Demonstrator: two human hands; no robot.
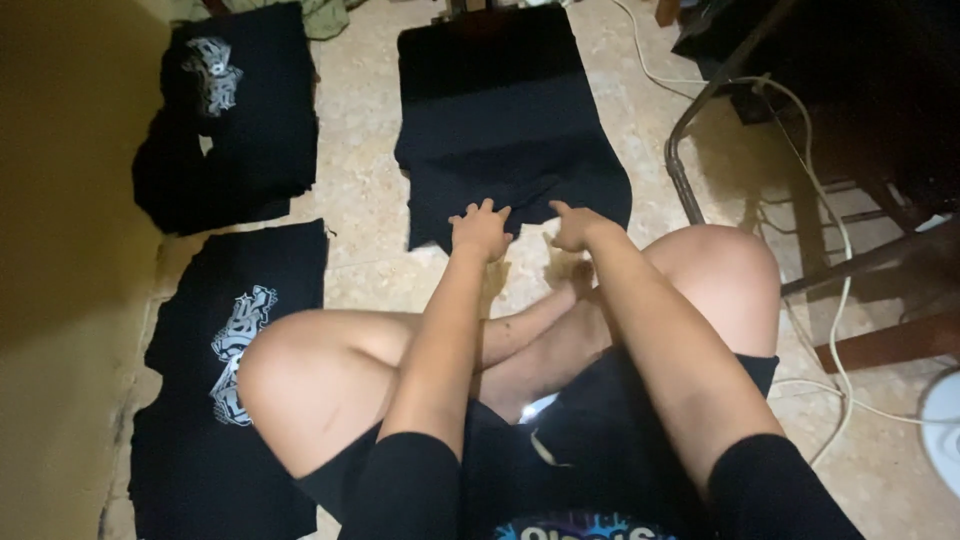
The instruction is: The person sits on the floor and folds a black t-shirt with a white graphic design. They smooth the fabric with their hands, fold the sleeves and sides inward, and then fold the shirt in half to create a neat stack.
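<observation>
Dim, warm light falls from above onto the pale floor (365,120), leaving the right side and the wall (60,200) in deep shadow, with soft focus throughout.

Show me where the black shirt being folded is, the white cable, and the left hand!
black shirt (505,110), head view, middle of the cloth.
white cable (838,255), head view, stretch by the chair leg.
left hand (481,230), head view, back of hand.

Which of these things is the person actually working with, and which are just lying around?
In hand: left hand and right hand on the black garment spread on the floor.

Lying about: black printed shirts, another stack, white cable, chair frame.
</observation>
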